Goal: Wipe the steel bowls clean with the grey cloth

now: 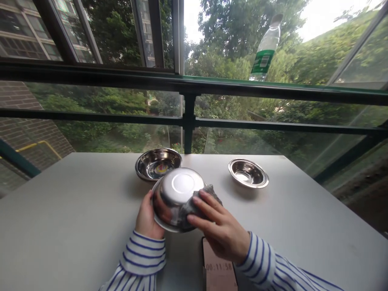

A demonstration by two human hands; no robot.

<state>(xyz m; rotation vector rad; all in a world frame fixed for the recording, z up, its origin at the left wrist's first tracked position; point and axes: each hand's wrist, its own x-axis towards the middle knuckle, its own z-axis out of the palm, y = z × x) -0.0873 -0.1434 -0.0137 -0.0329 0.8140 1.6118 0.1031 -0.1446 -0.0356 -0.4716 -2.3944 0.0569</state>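
Observation:
A shiny metal bowl [178,190] is held bottom up above the table. My left hand [149,218] grips its rim from the left, with the fingers hidden beneath the bowl. On the bowl's right side, my right hand [222,226] presses a grey cloth [212,193] against the outer wall; part of the cloth shows past the fingertips. Just behind stands a second metal bowl [142,166], upright, with a colourful sticker on its inner bottom. Further right is a smaller, wide-rimmed metal bowl [248,173], also upright.
A phone [220,268] showing a timer lies on the white table [75,226], partly below my right hand. Dark green railings [121,117] and windows stand beyond the far edge. A plastic bottle [263,60] with a green label rests on the ledge.

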